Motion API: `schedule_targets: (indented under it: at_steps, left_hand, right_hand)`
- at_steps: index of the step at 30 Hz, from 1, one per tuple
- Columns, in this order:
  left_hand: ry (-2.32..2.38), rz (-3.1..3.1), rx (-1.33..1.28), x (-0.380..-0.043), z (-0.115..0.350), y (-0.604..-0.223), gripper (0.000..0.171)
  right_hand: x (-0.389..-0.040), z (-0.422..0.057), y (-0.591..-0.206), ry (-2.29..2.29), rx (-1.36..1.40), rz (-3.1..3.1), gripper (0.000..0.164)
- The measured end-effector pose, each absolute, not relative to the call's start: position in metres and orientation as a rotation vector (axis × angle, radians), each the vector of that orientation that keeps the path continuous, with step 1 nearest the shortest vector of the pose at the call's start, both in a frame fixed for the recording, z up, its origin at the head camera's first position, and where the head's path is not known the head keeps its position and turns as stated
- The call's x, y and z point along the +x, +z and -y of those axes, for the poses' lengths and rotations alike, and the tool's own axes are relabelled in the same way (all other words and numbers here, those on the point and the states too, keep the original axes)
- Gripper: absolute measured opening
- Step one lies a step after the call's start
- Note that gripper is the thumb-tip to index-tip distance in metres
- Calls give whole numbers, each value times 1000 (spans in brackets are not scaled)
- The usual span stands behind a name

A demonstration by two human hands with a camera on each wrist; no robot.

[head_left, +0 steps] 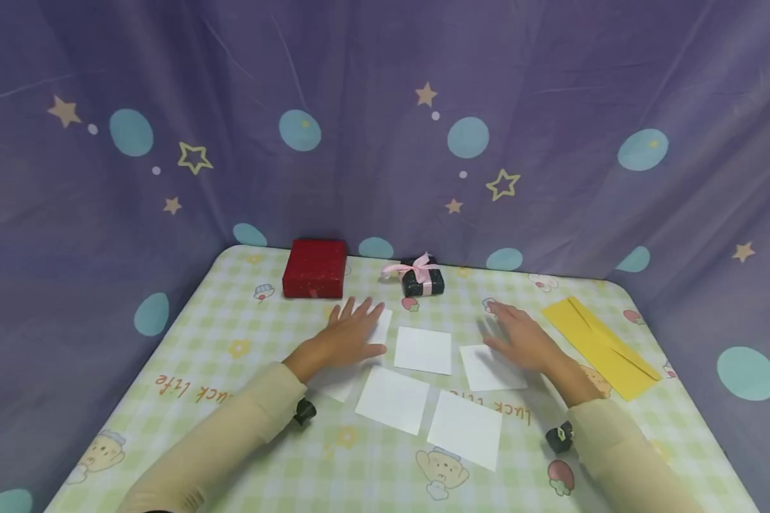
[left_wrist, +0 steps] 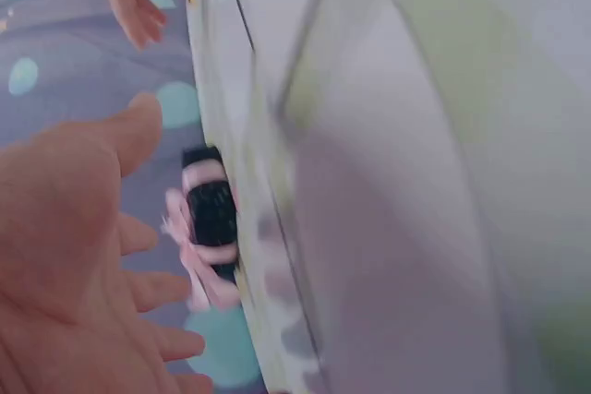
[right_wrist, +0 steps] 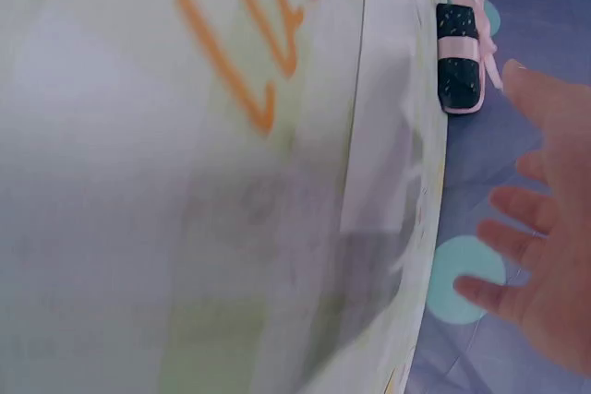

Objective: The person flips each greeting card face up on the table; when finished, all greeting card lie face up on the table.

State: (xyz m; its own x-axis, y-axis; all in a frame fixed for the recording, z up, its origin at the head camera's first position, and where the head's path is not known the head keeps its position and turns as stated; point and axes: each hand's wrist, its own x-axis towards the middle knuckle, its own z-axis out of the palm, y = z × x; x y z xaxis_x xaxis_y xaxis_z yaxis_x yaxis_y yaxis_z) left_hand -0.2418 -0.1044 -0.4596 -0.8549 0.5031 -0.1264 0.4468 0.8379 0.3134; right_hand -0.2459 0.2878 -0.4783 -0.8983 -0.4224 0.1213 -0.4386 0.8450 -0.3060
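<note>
Several white paper squares lie spread on the tablecloth: a back-middle square [head_left: 423, 350], a front-middle square [head_left: 393, 400] and a front-right square [head_left: 465, 430] show fully. My left hand [head_left: 346, 338] hovers palm down above two more, a back-left square [head_left: 381, 329] and a front-left square [head_left: 339, 386], hiding parts of both. Its fingers are spread and hold nothing; the left wrist view shows a gap between the palm [left_wrist: 55, 246] and the paper. On the right, my right hand [head_left: 520, 338] is held above the edge of another square [head_left: 488, 372], fingers spread, nothing in them.
A dark red box [head_left: 314, 269] stands at the back left of the table. Beside it sits a small black gift box [head_left: 413, 283] with a pink ribbon bow [head_left: 420, 266]. A yellow envelope [head_left: 599, 348] lies at the right. A purple patterned curtain [head_left: 372, 171] hangs behind.
</note>
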Motion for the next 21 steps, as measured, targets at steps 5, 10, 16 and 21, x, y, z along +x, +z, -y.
schedule_targets:
  at_steps: [5, 10, 16, 21]
  left_hand:
    - [397, -2889, 861, -243, 72, -455, 78]
    - [349, -2904, 980, -240, 38, -453, 70]
    - [289, -2890, 1048, -232, 1, -459, 63]
    - [284, -2885, 1012, -227, -24, -469, 61]
  right_hand:
    - [-251, -305, -476, 645, 707, 2937, 62]
    - [-252, -324, -475, 775, 731, 2991, 55]
    - [-251, -339, -476, 915, 723, 3050, 48]
    - [-251, -343, -481, 1023, 698, 3070, 44]
